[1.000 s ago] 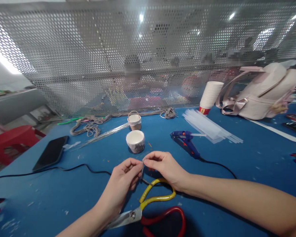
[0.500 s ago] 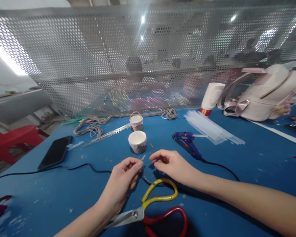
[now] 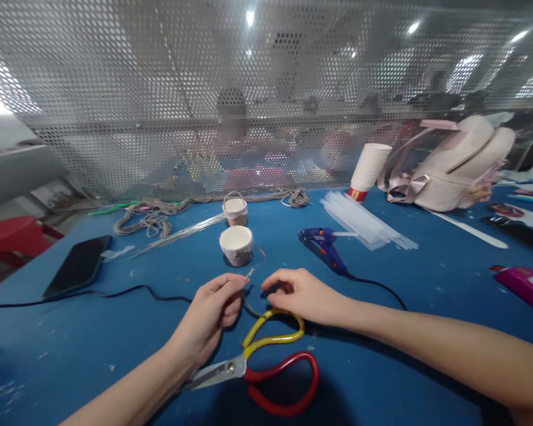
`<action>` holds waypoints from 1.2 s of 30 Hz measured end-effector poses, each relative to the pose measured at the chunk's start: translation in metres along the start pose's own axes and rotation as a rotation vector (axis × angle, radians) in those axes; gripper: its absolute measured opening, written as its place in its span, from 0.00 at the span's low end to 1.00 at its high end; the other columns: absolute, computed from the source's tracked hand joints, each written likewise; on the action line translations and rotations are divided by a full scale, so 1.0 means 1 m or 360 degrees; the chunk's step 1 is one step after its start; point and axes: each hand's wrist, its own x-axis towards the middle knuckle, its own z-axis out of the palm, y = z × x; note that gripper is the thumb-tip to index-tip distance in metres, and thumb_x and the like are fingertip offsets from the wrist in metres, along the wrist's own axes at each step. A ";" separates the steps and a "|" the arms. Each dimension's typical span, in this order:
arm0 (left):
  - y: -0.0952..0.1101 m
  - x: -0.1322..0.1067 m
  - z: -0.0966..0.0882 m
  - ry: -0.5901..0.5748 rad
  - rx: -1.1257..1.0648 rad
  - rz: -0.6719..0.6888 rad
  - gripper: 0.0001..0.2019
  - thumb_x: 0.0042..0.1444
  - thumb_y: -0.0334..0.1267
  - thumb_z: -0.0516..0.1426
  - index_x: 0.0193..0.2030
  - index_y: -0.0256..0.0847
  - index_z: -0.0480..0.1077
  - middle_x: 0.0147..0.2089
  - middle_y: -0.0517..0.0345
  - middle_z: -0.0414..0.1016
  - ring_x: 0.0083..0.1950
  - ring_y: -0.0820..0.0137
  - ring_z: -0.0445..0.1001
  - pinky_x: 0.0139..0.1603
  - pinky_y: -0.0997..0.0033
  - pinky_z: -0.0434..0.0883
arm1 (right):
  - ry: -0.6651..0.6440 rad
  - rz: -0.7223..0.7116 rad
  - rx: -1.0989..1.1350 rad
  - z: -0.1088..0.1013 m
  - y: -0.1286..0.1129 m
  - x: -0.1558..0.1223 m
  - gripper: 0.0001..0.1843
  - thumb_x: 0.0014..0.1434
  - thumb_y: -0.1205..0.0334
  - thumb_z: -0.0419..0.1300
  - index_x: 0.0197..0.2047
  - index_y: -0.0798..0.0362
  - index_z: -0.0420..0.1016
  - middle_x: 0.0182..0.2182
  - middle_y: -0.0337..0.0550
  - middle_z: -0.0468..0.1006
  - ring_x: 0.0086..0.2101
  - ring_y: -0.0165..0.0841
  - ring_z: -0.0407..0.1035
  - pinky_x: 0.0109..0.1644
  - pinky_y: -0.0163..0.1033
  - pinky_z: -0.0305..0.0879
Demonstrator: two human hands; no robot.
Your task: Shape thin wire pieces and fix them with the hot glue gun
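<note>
Blue all across the table. Pinch 1 short, pale strand in the left hand, clamped between thumb and fingers, just on the near side of the white cup. Hold the right hand near the strand, curled, with thumb and forefinger slightly apart. See scissors lying below both hands, with 1 yellow and 1 red handle, and with blades partly hidden behind the left wrist. Cannot tell whether the right hand touches the yellow handle. Find 1 smaller cup with a looped handle just behind the white cup. Spot a blue glue gun farther right, near translucent strips, and a black phone at far left.
</note>
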 end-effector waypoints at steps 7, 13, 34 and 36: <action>0.001 -0.001 -0.005 0.0005 -0.0044 0.0045 0.07 0.40 0.30 0.58 0.30 0.34 0.71 0.16 0.70 0.54 0.17 0.83 0.46 0.18 0.80 0.41 | 0.0026 -0.0065 0.0419 0.034 -0.009 0.030 0.07 0.48 0.62 0.63 0.28 0.58 0.77 0.23 0.36 0.73 0.25 0.26 0.61 0.30 0.32 0.57; 0.001 0.003 -0.010 0.0041 -0.0043 0.0085 0.10 0.40 0.33 0.61 0.32 0.34 0.71 0.13 0.74 0.51 0.16 0.84 0.43 0.17 0.80 0.41 | 0.0117 0.0057 0.0587 0.036 -0.014 0.028 0.06 0.47 0.65 0.62 0.22 0.57 0.72 0.16 0.32 0.66 0.20 0.24 0.56 0.26 0.31 0.53; 0.001 -0.002 -0.006 0.0108 0.0054 0.0166 0.13 0.40 0.42 0.66 0.25 0.36 0.70 0.16 0.67 0.63 0.15 0.82 0.55 0.15 0.81 0.52 | 0.0015 -0.0336 0.0006 0.041 -0.023 0.009 0.12 0.57 0.61 0.56 0.25 0.55 0.75 0.21 0.39 0.76 0.22 0.26 0.65 0.26 0.31 0.56; 0.002 -0.002 -0.005 0.0164 0.0047 0.0151 0.14 0.37 0.41 0.68 0.25 0.35 0.71 0.16 0.68 0.63 0.15 0.84 0.54 0.15 0.82 0.51 | 0.0117 -0.0487 -0.0331 0.041 -0.024 0.009 0.13 0.58 0.61 0.56 0.25 0.54 0.75 0.21 0.38 0.76 0.22 0.27 0.65 0.26 0.32 0.53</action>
